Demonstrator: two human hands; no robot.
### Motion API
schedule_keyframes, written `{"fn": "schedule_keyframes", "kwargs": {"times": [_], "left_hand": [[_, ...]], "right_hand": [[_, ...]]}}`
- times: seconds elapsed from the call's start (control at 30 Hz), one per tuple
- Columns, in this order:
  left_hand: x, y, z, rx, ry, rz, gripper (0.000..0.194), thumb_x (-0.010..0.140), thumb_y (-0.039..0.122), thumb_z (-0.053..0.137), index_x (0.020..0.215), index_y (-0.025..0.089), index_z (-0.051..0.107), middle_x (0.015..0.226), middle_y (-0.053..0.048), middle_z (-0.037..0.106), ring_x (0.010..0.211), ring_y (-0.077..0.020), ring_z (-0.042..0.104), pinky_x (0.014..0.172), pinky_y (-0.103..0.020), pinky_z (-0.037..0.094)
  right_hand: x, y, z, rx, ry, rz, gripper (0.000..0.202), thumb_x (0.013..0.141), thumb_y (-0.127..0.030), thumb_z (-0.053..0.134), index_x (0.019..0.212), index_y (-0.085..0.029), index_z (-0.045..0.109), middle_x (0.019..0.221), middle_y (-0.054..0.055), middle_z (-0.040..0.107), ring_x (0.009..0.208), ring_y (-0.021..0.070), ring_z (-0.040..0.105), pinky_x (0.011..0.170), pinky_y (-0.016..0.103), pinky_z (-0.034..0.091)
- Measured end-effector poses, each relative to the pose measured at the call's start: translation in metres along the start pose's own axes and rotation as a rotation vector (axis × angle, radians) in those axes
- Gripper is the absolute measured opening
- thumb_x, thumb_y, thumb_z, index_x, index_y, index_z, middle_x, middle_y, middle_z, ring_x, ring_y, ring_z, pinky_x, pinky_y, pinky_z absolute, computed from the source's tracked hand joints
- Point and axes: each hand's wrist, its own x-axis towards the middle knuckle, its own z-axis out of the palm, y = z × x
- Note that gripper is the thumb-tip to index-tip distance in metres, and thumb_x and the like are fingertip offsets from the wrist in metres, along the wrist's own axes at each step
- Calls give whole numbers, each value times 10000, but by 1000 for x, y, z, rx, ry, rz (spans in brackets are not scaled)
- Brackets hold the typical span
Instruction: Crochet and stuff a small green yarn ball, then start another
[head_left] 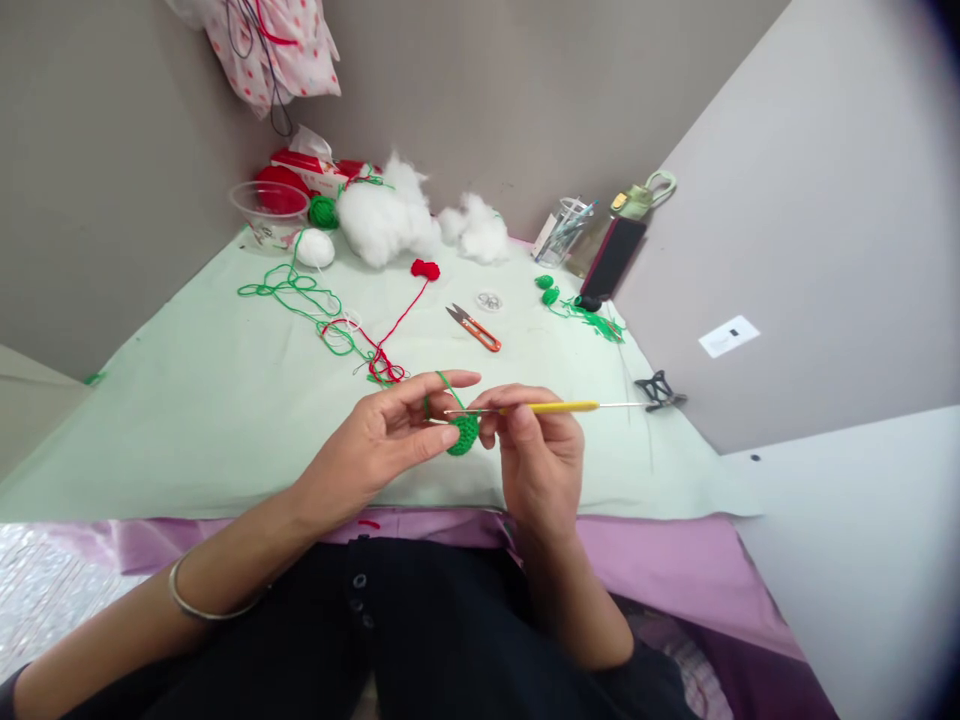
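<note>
A small round green crochet piece (464, 434) is pinched between the thumb and fingers of my left hand (382, 428). Green yarn (448, 384) runs from the piece up over my raised left index finger. My right hand (541, 450) grips a crochet hook (564, 407) with a yellow handle, pen-fashion. The hook's metal tip lies at the top edge of the green piece, pointing left. Whether a loop sits on the tip is too small to tell. Past my hands lie tangled red yarn (386, 368) and a small red crochet piece (425, 270).
Orange thread snips (474, 328) and a small round clear case (489, 301) lie mid-table. White stuffing (386, 215), a plastic tub (270, 215) and a white yarn ball (315, 248) stand behind. At right are a phone (613, 258), a bottle (634, 203), green pieces (550, 296) and a black stand (660, 391).
</note>
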Motion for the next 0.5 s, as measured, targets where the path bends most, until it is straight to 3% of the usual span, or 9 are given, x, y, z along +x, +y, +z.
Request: {"fn": "schedule_keyframes", "kwargs": {"times": [0.17,0.27,0.4,0.5], "left_hand": [[-1,3,-4,64,31,-15,437,851,292,781,1283,313,719,954,-13,604,926,-165,599,843,-281,506],[-1,6,-3,92,43,-23,421,839,310,795,1256,312,736,941,-7,601,921,-158,599,851,-274,506],[-1,9,-1,106,54,-32,408,835,300,794,1240,291,744,939,-7,613,925,-162,619,868,-284,518],[-2,10,1,148,76,-4,378,840,273,782,1216,270,750,914,-2,616,926,-158,621,886,-283,518]], "right_hand": [[3,-4,-1,21,10,55,203,973,-388,618,920,-205,688,801,32,736,585,119,609,543,269,524],[3,-8,-2,47,-43,36,179,1004,-341,577,935,-207,674,819,31,746,615,122,626,572,273,537],[1,-11,-5,27,-98,-32,181,1034,-259,520,977,-214,686,874,31,753,682,128,660,619,288,557],[-2,-14,-7,-138,-103,-148,192,1037,-230,497,1012,-223,687,911,40,750,687,135,662,625,309,567]]}}
